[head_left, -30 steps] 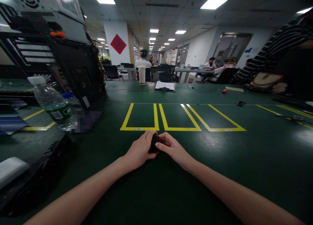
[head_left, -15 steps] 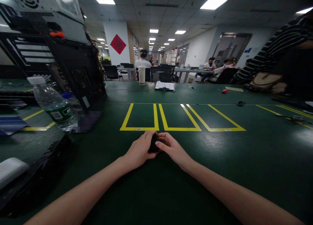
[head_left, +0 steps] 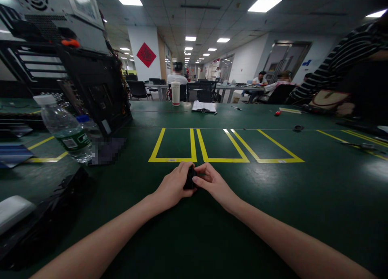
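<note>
Held a small black object [head_left: 189, 179] between both hands, at the near part of the green table [head_left: 194, 238]. Wrapped the left hand [head_left: 173, 184] around the left side of it, fingers along the upper edge and thumb along the lower. Set the thumb and bent fingers of the right hand [head_left: 215, 184] against the right side, in a narrow pinch. Could not tell, with fingers over so much of it, the object's exact kind or any contact with the table.

Had three yellow tape frames [head_left: 226, 160] just beyond the grip, flat on the table. Saw past those frames a white cup [head_left: 176, 94], upright, then a clipboard with paper [head_left: 204, 106] and a pen [head_left: 237, 108] to the right of the cup. Found well to the right of the grip a small red thing [head_left: 277, 113], a black ring [head_left: 298, 128] and a dark tool [head_left: 360, 146]. Noted to the left of the grip a water bottle [head_left: 71, 143] with a green label, a blue-capped bottle [head_left: 87, 123] just behind, and a black computer case [head_left: 101, 95] beyond. Saw nearer, at the far left, a white block [head_left: 15, 212] next to a black part [head_left: 54, 214]. Made out a striped sleeve [head_left: 342, 61] above a pale bag [head_left: 330, 97], far right of the grip.
</note>
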{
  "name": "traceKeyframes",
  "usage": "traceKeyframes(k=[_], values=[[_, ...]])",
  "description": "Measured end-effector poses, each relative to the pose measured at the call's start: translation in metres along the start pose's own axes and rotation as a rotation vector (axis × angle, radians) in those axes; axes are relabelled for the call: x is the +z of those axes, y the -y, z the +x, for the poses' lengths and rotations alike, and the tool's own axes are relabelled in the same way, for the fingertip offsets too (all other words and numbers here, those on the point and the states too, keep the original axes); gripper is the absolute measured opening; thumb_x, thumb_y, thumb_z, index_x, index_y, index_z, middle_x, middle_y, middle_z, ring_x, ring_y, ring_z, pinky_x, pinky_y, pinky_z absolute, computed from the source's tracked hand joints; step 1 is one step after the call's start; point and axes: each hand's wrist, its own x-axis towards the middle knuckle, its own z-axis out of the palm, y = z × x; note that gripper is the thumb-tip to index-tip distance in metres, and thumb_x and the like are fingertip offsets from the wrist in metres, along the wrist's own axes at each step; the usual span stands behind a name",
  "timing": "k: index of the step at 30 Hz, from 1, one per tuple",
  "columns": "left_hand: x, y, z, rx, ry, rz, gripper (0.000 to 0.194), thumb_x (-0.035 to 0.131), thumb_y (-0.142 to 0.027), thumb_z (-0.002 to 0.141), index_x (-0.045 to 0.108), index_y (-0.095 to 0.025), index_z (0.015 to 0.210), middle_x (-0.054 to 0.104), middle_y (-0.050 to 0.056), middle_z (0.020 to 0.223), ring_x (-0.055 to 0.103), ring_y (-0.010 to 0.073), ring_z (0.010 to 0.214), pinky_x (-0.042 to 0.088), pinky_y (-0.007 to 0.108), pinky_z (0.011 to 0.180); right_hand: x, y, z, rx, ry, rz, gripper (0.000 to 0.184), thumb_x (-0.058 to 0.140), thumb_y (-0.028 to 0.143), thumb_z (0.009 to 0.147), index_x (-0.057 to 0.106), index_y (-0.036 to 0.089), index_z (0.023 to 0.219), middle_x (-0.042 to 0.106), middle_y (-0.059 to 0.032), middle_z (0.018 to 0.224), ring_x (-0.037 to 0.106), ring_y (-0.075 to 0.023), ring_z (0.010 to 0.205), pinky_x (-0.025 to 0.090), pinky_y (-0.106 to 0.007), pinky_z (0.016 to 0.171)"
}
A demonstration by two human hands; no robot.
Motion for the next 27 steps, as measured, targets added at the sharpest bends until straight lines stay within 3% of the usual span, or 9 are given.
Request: traceKeyframes(k=[5, 9, 15, 21, 27], values=[[0.0016, 0.0004, 0.0006, -0.007, -0.008, 0.012, 0.052, 0.062, -0.024, 0.07, 0.035, -0.022, 0.114, 0.045, 0.006, 0.116, 0.049, 0.0231, 0.104, 0.045, 0.039, 0.084, -0.0023, -0.0037, 0.002, 0.043, 0.01, -0.045, 0.027, 0.057, 0.031, 0.075, 0.05, 0.021, 0.099, 0.053, -0.0036, 0.103, 0.051, -0.0185, 0.099, 0.042, -0.038, 0.088], [0.0025, 0.0012, 0.0, 0.01, -0.018, 0.006, 0.052, 0.063, -0.022, 0.069, 0.034, -0.023, 0.113, 0.045, 0.005, 0.115, 0.05, 0.0224, 0.102, 0.046, 0.038, 0.082, -0.0025, -0.0012, -0.0004, -0.013, 0.066, -0.018, 0.025, 0.06, 0.027, 0.073, 0.05, 0.022, 0.096, 0.054, -0.002, 0.101, 0.052, -0.0179, 0.098, 0.043, -0.037, 0.086], [0.0008, 0.0003, 0.0001, 0.007, 0.0, 0.002, 0.051, 0.061, -0.024, 0.071, 0.034, -0.023, 0.115, 0.044, 0.006, 0.117, 0.049, 0.023, 0.104, 0.045, 0.039, 0.084, 0.0005, 0.002, -0.002, -0.035, 0.019, -0.003, 0.019, 0.057, 0.028, 0.075, 0.05, 0.023, 0.093, 0.053, -0.0012, 0.1, 0.055, -0.017, 0.092, 0.046, -0.035, 0.081], [0.0023, -0.0007, 0.0011, -0.025, 0.003, 0.0, 0.051, 0.062, -0.024, 0.07, 0.034, -0.024, 0.114, 0.043, 0.005, 0.12, 0.048, 0.0239, 0.107, 0.044, 0.04, 0.085, -0.0014, 0.0009, -0.001, 0.049, -0.013, -0.058, 0.026, 0.057, 0.029, 0.075, 0.05, 0.022, 0.099, 0.053, -0.0024, 0.103, 0.051, -0.0179, 0.099, 0.042, -0.038, 0.088], [-0.0001, -0.002, -0.0005, -0.012, 0.005, 0.002, 0.05, 0.061, -0.023, 0.071, 0.033, -0.024, 0.114, 0.044, 0.005, 0.118, 0.049, 0.0233, 0.105, 0.045, 0.04, 0.084, -0.0008, 0.0036, -0.0023, -0.023, 0.054, 0.001, 0.021, 0.058, 0.025, 0.075, 0.05, 0.023, 0.094, 0.054, -0.0007, 0.1, 0.053, -0.0168, 0.097, 0.044, -0.036, 0.086]])
